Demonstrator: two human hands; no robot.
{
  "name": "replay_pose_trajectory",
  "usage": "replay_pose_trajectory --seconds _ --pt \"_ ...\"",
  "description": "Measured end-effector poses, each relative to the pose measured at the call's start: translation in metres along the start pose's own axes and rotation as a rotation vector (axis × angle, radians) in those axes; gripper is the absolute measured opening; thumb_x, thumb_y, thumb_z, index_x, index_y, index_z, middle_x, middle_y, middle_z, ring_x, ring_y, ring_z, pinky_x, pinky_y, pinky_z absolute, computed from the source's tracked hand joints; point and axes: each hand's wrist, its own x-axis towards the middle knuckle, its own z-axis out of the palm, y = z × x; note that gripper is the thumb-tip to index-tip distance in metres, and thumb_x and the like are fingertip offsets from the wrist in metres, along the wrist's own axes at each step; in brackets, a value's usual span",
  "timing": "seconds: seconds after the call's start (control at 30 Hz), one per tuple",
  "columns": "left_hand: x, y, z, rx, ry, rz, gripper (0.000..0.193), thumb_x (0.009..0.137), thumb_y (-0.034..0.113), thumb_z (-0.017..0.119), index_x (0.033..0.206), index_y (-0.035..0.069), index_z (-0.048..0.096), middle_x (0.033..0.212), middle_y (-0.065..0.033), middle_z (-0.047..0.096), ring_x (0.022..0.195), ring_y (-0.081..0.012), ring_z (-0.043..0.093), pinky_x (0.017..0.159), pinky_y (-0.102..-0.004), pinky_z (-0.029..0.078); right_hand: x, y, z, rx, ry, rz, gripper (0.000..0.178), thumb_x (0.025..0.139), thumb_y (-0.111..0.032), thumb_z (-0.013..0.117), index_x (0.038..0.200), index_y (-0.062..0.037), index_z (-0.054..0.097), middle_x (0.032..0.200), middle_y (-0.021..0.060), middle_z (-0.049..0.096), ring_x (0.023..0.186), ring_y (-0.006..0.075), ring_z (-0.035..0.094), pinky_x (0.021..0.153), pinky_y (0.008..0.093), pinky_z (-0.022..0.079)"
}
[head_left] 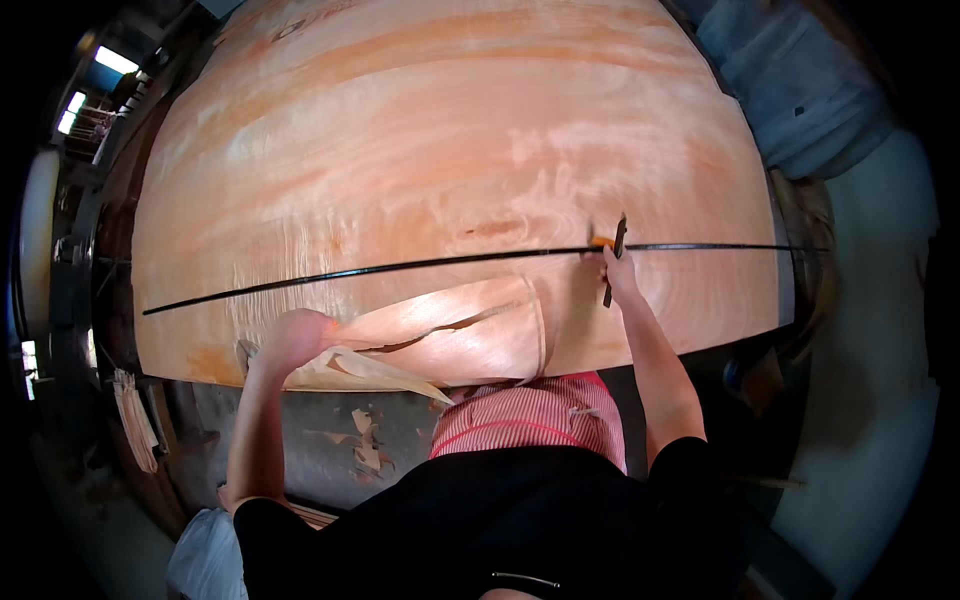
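A broad sheet of pale orange wood veneer spreads before me, with a long thin black strip lying across its near part. My left hand is closed on the edge of a torn, folded-over veneer piece near the front edge. A long split runs through that piece. At the strip, right of the middle, my right hand grips a dark, slim tool; its exact kind is blurred. Something small and orange shows beside those fingers.
Veneer scraps lie on the dark surface below the front edge. A stack of thin strips sits at the left. Bluish plastic sheeting covers something at the far right. My striped red apron touches the near edge.
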Motion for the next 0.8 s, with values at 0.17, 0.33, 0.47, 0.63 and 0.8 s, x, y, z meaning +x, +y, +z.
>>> replay_pose_trajectory --seconds 0.17,0.33,0.47,0.63,0.8 --pt "0.020 0.003 0.003 0.019 -0.179 -0.059 0.019 0.068 0.026 0.057 0.070 0.008 0.060 0.072 -0.0117 0.058 0.072 -0.0310 0.055 0.063 -0.0386 0.044 0.003 -0.054 0.013 -0.223 -0.098 -0.055 0.029 0.085 -0.026 0.046 0.090 -0.0027 0.062 0.075 0.0041 0.061 0.047 0.0067 0.044 0.047 0.0230 0.039" --pt "0.086 -0.033 0.012 0.156 -0.114 -0.116 0.014 0.068 0.022 0.058 0.073 0.010 0.062 0.073 -0.0101 0.060 0.073 -0.0272 0.058 0.063 -0.0377 0.045 0.019 0.002 0.051 -0.404 -0.522 -0.168 0.026 0.080 -0.022 0.053 0.092 0.0008 0.057 0.074 0.0067 0.060 0.070 0.0140 0.056 0.066 0.0273 0.044" --pt "0.118 -0.037 0.044 0.134 -0.036 -0.255 0.016 0.068 0.023 0.060 0.079 0.012 0.062 0.077 -0.0082 0.061 0.080 -0.0225 0.058 0.075 -0.0374 0.042 -0.022 -0.014 0.063 -0.458 -0.553 0.002 0.026 0.077 -0.023 0.058 0.089 -0.0002 0.056 0.066 0.0048 0.056 0.064 0.0142 0.054 0.062 0.0280 0.044" --pt "0.149 -0.029 0.081 0.222 0.305 -0.365 0.025 0.069 0.023 0.061 0.092 0.013 0.059 0.099 -0.0046 0.056 0.099 -0.0178 0.050 0.094 -0.0430 0.028 -0.016 -0.020 0.070 -0.620 -0.442 -0.150 0.026 0.073 -0.024 0.063 0.085 -0.0016 0.056 0.063 0.0061 0.054 0.060 0.0152 0.053 0.057 0.0291 0.043" --pt "0.167 0.031 0.085 0.043 0.526 -0.269 0.039 0.071 0.022 0.061 0.107 0.011 0.053 0.118 -0.0066 0.044 0.105 -0.0192 0.045 0.094 -0.0434 0.030 0.015 -0.039 0.077 -0.564 -0.362 -0.283 0.018 0.073 -0.017 0.060 0.082 -0.0014 0.057 0.069 0.0121 0.056 0.063 0.0243 0.055 0.059 0.0325 0.044"
